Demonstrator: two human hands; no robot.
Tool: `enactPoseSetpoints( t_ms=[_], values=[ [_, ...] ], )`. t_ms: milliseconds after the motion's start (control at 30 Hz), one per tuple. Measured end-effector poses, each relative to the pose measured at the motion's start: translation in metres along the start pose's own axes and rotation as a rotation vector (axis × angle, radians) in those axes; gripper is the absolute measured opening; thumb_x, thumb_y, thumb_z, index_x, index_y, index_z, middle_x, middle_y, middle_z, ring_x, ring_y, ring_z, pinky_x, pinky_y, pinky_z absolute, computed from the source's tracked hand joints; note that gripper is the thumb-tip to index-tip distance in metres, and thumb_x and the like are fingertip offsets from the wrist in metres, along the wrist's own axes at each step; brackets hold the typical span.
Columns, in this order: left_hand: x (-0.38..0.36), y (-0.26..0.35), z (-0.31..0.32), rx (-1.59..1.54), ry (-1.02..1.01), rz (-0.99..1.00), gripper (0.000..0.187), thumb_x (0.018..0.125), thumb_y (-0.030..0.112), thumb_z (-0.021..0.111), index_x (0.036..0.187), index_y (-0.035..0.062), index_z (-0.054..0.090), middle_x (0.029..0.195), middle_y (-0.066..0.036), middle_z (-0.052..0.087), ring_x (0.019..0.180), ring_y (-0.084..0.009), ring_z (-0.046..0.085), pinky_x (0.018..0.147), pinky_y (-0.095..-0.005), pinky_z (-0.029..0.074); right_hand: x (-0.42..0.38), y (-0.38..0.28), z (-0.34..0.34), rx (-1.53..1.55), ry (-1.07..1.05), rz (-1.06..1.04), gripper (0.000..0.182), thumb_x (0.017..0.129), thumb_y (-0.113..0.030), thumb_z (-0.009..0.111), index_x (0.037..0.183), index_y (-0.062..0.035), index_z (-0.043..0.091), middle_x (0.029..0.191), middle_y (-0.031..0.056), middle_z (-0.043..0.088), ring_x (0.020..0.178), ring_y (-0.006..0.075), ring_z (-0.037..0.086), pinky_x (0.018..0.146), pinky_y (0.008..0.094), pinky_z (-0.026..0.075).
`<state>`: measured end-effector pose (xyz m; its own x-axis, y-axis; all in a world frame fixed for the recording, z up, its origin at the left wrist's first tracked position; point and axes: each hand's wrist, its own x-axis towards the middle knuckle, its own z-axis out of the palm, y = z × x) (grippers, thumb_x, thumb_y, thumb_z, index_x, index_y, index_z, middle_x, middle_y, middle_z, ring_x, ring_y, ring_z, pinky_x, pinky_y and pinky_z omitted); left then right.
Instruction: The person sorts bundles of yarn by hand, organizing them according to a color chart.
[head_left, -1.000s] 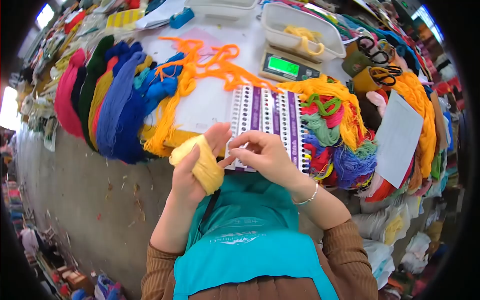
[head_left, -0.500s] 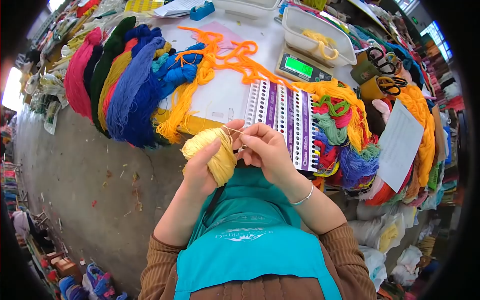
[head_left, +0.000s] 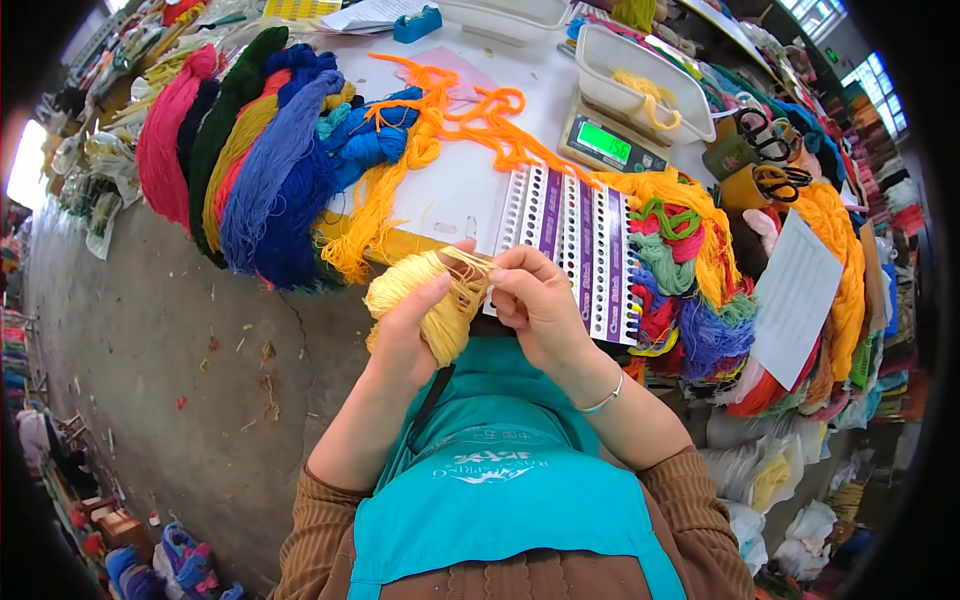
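A pale yellow skein of thread (head_left: 438, 322) is wrapped in my left hand (head_left: 402, 325), just beyond the table's front edge. The thumb lies across its near side, and the other fingers are mostly hidden behind it. To its right, my right hand (head_left: 535, 300) pinches several strands of the same thread between thumb and fingertips. These strands stretch from the skein's top to the pinch. Directly behind my right hand, a purple-and-white card with rows of holes (head_left: 570, 245) reads "Cross Stitch".
Colourful hanks (head_left: 265, 180) hang over the table's left edge. Orange yarn (head_left: 480, 125) lies across the white tabletop. A scale (head_left: 610, 145) with a green display carries a plastic tub (head_left: 690, 100). Scissors (head_left: 780, 180) stand in holders at right, near a paper sheet (head_left: 797, 300).
My right hand now pulls several strands out from the skein, where a single thin strand showed before. The view has shifted slightly; my left hand keeps its hold.
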<state>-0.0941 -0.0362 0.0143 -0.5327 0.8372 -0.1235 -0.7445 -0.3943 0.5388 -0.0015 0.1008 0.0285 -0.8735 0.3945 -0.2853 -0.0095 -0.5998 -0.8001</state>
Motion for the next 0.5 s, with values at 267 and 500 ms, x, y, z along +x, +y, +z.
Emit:
enactPoseSetpoints(
  t_ms=[267, 500],
  values=[
    [0.004, 0.002, -0.001, 0.073, 0.010, 0.055, 0.061, 0.087, 0.004, 0.066, 0.142, -0.0014, 0.039, 0.099, -0.001, 0.056, 0.086, -0.0070, 0.055, 0.078, -0.0225, 0.046, -0.005, -0.002, 0.009, -0.028, -0.016, 0.038, 0.005, 0.090, -0.008, 0.062, 0.086, -0.0069, 0.060, 0.071, -0.0016, 0.057, 0.057, 0.0039, 0.049, 0.048, 0.0177, 0.033],
    [0.003, 0.003, -0.003, 0.180, 0.066, 0.143, 0.059, 0.088, 0.000, 0.064, 0.142, -0.0014, 0.040, 0.099, 0.000, 0.057, 0.092, -0.0087, 0.057, 0.084, -0.0231, 0.047, 0.001, 0.003, 0.007, -0.119, -0.002, -0.076, 0.006, 0.090, -0.008, 0.062, 0.090, -0.0034, 0.057, 0.076, 0.0023, 0.061, 0.055, 0.0058, 0.049, 0.043, 0.0191, 0.032]
  ],
)
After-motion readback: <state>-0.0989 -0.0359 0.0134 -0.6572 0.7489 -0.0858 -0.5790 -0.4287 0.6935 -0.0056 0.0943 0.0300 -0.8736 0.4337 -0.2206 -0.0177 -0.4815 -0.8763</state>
